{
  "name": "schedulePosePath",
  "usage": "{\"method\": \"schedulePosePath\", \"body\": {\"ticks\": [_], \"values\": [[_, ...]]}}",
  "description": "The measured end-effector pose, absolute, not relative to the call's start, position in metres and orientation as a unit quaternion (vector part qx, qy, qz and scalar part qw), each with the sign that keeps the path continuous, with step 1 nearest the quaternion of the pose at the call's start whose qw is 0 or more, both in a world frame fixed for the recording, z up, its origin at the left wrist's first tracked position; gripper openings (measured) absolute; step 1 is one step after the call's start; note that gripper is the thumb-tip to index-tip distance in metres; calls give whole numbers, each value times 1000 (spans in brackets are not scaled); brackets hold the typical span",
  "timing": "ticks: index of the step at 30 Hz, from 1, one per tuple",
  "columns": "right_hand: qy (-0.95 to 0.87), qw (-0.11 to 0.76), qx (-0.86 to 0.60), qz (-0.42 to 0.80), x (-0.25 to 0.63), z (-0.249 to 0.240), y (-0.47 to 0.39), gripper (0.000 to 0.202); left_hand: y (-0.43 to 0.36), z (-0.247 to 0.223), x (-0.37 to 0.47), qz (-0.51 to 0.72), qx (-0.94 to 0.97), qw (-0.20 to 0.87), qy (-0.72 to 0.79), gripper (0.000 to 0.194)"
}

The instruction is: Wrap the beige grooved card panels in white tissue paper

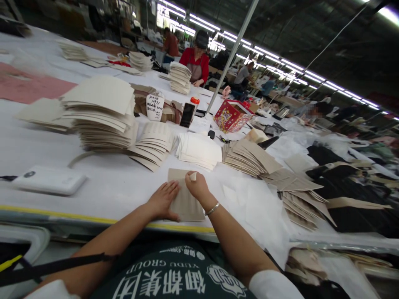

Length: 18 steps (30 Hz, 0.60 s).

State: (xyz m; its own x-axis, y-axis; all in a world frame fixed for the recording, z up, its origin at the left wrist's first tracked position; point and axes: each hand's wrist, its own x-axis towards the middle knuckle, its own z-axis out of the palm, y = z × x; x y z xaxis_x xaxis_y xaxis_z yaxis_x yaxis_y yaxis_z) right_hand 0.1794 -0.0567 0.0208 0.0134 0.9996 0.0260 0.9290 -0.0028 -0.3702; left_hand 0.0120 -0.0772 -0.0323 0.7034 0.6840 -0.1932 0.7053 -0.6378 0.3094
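A beige fabric panel [188, 209] lies flat near the table's front edge. My left hand [163, 201] rests on its left side, fingers stretched out and flat. Over the panel's upper right part, my right hand [198, 187] is closed on a small pale piece [193, 176], whose exact kind I cannot make out. Just beyond the panel sits a stack of white cut pieces [199, 149]. Fanned beige pieces [152, 143] lie to its left, and more beige pieces [249, 158] to its right.
A tall beige stack [99, 112] and a white power bank [50, 180] stand on the left. Farther back are a phone [187, 115], a handwritten tag [155, 106] and a red patterned box [233, 115]. A metal pole [232, 54] rises behind them. Across the table works a person in red [204, 62].
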Motion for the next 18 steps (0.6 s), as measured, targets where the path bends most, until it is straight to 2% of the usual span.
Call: {"method": "schedulePosePath", "body": {"ticks": [3,6,10,14,18], "values": [[-690,126,-689,182,186,20,-77,21,-79,-38,13,-9,900,167,403,119],[-658,165,-692,248,194,19,-82,23,-79,-40,14,-4,897,156,415,120],[-643,221,-705,200,183,15,-57,24,-79,-39,15,-12,894,150,421,120],[-661,182,-712,150,164,18,-57,22,-81,-40,17,-1,894,152,422,120],[-691,153,-663,244,168,20,-109,21,-80,-38,16,3,892,166,421,118]]}}
